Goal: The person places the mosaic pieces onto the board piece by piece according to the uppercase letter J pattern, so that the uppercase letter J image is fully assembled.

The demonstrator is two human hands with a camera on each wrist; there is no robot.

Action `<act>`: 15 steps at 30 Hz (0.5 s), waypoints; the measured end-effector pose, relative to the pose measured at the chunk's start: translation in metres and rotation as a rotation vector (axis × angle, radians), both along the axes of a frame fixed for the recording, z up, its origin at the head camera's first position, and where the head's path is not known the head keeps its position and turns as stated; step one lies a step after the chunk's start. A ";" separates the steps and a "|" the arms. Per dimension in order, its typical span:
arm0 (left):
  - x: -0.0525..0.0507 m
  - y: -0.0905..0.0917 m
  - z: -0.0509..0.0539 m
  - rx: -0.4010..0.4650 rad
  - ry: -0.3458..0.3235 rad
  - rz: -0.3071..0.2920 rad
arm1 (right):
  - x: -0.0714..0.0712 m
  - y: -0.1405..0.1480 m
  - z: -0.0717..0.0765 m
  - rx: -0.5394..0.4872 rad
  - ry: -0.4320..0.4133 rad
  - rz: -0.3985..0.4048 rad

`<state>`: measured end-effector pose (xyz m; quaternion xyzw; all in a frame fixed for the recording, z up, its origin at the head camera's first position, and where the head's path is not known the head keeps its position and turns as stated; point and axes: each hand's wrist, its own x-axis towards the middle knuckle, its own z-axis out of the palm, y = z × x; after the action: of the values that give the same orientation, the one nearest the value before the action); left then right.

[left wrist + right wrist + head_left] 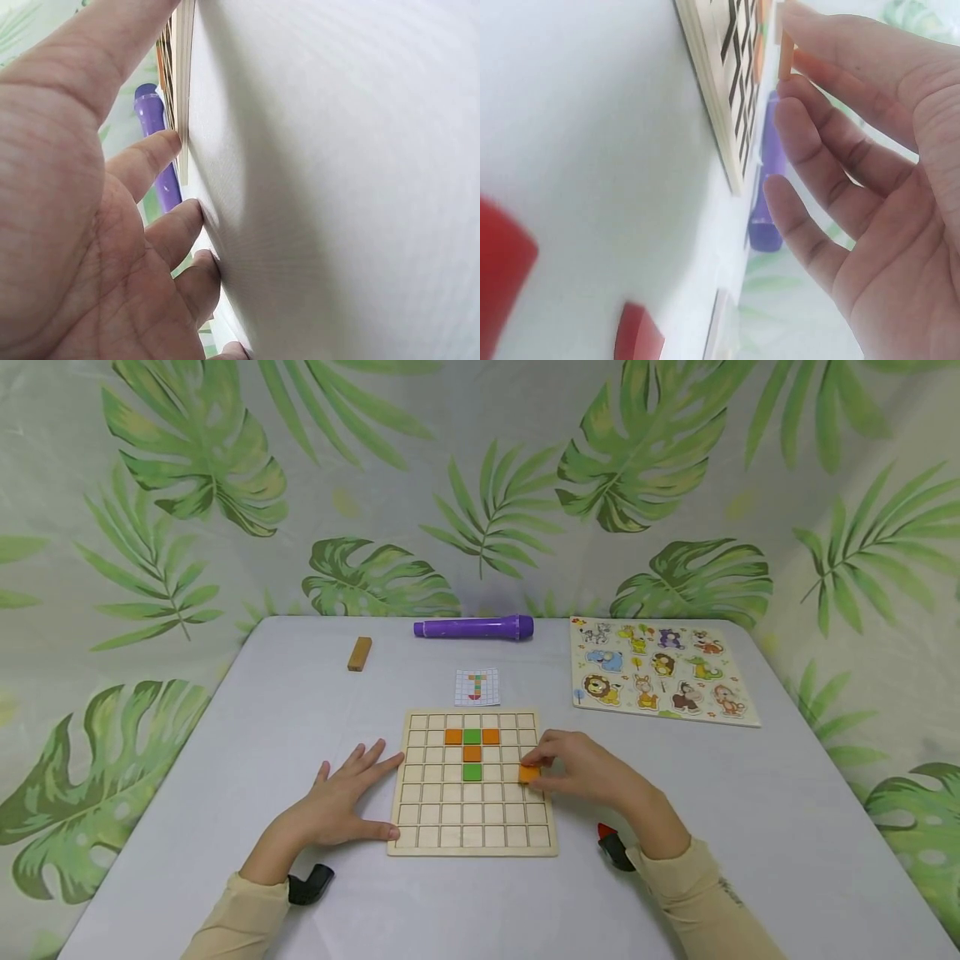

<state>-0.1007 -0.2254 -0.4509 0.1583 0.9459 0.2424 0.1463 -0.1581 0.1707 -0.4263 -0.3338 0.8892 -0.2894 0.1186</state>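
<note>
Bench [472,910], white cloth. Orange tile [528,774] was over the right edge of the gridded board [472,852], pinched narrowly between the right hand's [581,766] thumb and foremost fingers. Whether it touched the wood, I could not be sure; the right wrist view suggested a gap.

Handling, as I judged it: the tile wanted a light grip on its edges, kept level and squared to the ridges before lowering, then a fingertip press to seat it. A low sideways pass risked nudging the lower green tile [472,772] or its four neighbours, which stood together with it in a T. The small patterned card [477,688], just beyond the board, was best left uncovered for checking colours.

Pose: right forearm came in from the near right, palm turned inward, the spare fingers bent and apart from the tile. Left hand [333,810] lay at the board's left side, fingers spread wide, holding nothing; index at the edge, thumb at the near corner, a sensible brace against sliding.
</note>
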 end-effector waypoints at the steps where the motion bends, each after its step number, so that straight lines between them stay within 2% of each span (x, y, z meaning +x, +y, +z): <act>1: 0.000 0.000 0.000 0.001 0.000 0.000 | 0.000 -0.001 0.000 -0.001 -0.004 0.001; 15: 0.000 0.000 0.001 0.008 0.001 -0.001 | 0.002 -0.019 -0.002 0.025 0.026 0.016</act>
<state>-0.1005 -0.2256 -0.4502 0.1594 0.9449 0.2462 0.1452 -0.1562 0.1513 -0.4286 -0.3431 0.8916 -0.2728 0.1136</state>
